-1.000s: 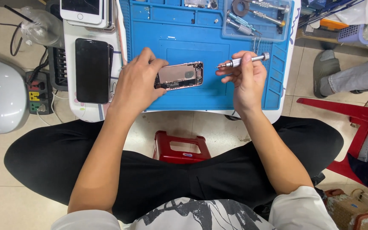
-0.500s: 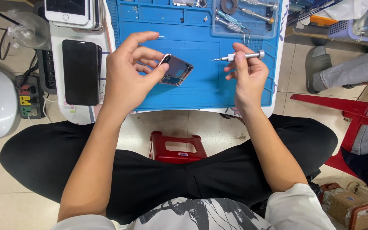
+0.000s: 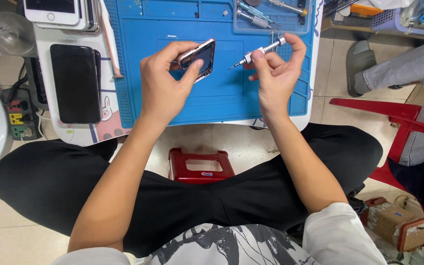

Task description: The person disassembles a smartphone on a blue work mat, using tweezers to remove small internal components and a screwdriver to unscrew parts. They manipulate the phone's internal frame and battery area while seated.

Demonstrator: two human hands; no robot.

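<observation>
Holding an opened phone body (image 3: pixel 198 60) tilted above the blue work mat (image 3: pixel 222 98), the left hand (image 3: pixel 165 83) pinches it by its long edges, thumb on the near side, fingers over the far rim. Right hand (image 3: pixel 276 73) is closed around a slim precision screwdriver (image 3: pixel 256 53), tip aimed toward 9 o'clock, just beside the phone but apart from it. Judged light, stiff and slick-edged, with exposed internals likely fragile; the frame edges look the safest hold. Black phone (image 3: pixel 76 83) lies on the desk (image 3: pixel 50 132) at 9 o'clock of the mat. Tool tray (image 3: pixel 271 17) at 12.
</observation>
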